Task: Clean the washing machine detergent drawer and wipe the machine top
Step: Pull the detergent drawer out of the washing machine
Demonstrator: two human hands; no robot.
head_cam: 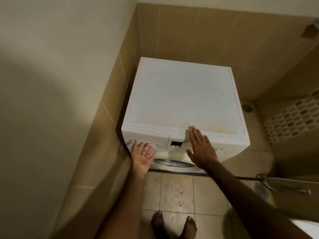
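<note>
A white front-loading washing machine (pixel 183 94) stands in a tiled corner; its flat top shows faint yellowish stains near the front right. The detergent drawer (pixel 148 138) sits shut at the upper left of the front panel. My left hand (pixel 142 156) is palm up, fingers spread, its fingertips just under the drawer's handle recess. My right hand (pixel 201 149) is flat, palm down, fingers reaching onto the top's front edge. Both hands hold nothing.
Tan tiled walls close in on the machine's left and back. A small display (pixel 176 144) and the round door (pixel 172 163) are on the front. A floor drain (pixel 247 108) lies to the right, a metal hose (pixel 283 185) at lower right. Bare feet stand on floor tiles.
</note>
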